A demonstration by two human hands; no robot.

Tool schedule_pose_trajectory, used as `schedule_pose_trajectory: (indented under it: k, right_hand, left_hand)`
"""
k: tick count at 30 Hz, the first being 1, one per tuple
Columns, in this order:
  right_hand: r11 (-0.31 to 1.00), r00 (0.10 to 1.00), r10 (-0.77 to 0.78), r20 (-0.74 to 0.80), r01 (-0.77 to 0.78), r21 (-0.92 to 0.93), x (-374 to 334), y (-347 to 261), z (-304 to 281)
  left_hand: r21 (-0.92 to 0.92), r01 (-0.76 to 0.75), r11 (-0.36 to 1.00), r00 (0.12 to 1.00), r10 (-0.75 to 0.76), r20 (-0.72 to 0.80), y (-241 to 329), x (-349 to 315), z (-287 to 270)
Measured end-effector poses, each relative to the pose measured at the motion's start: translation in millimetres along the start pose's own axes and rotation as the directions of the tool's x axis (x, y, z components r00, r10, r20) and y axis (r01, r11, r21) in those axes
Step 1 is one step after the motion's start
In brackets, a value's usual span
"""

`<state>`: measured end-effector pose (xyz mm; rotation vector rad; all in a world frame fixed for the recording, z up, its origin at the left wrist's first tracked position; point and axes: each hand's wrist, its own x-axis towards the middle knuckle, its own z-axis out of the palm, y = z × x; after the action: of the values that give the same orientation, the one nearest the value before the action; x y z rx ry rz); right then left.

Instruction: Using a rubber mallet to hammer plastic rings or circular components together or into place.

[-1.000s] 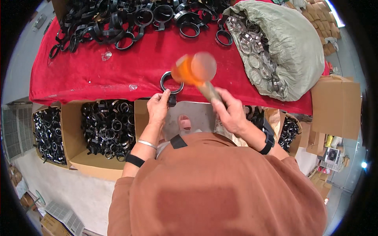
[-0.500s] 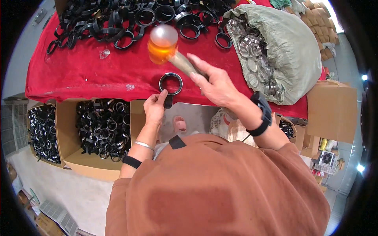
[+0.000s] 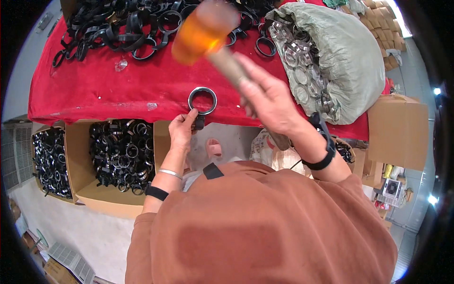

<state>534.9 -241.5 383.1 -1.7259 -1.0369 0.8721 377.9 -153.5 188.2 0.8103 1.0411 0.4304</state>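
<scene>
My right hand (image 3: 267, 97) grips the wooden handle of a mallet with an orange head (image 3: 201, 33), raised high and blurred above the table. Below it a black ring clamp (image 3: 202, 100) lies near the front edge of the red cloth-covered table (image 3: 94, 90). My left hand (image 3: 181, 131) pinches the clamp's stub at its lower edge and holds it in place.
A heap of black ring clamps (image 3: 137, 23) covers the table's far side. A grey-green sack (image 3: 340, 57) of metal rings lies at the right. Cardboard boxes (image 3: 120, 154) full of black clamps stand on the floor at the left, another box (image 3: 397, 130) at the right.
The mallet has swung up from the clamp to a raised position over the past second. My left hand has kept hold of the ring clamp.
</scene>
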Motion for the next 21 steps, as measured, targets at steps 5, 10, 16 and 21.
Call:
schedule_pose_trajectory:
  k: [5,10,16,21]
  right_hand:
    - [0.988,0.971,-0.021,-0.239,0.056,0.143,-18,24,0]
    - [0.914,0.929,0.366,-0.061,-0.371,-0.165,-12,68,-4]
    - [0.991,0.985,-0.006,-0.171,0.029,0.131,-16,10,-6]
    - [0.808,0.935,-0.349,-0.062,0.266,-0.526,-7,108,19]
  left_hand:
    - [0.013,-0.012,1.0,0.999,0.013,-0.033,0,-1,3]
    - [0.003,-0.011,1.0,1.0,0.011,0.003,-4,1,0]
    - [0.066,0.007,0.998,1.0,-0.006,-0.018,-1,-3,0]
    - [0.061,-0.027,0.998,1.0,0.026,0.015,-8,2,3]
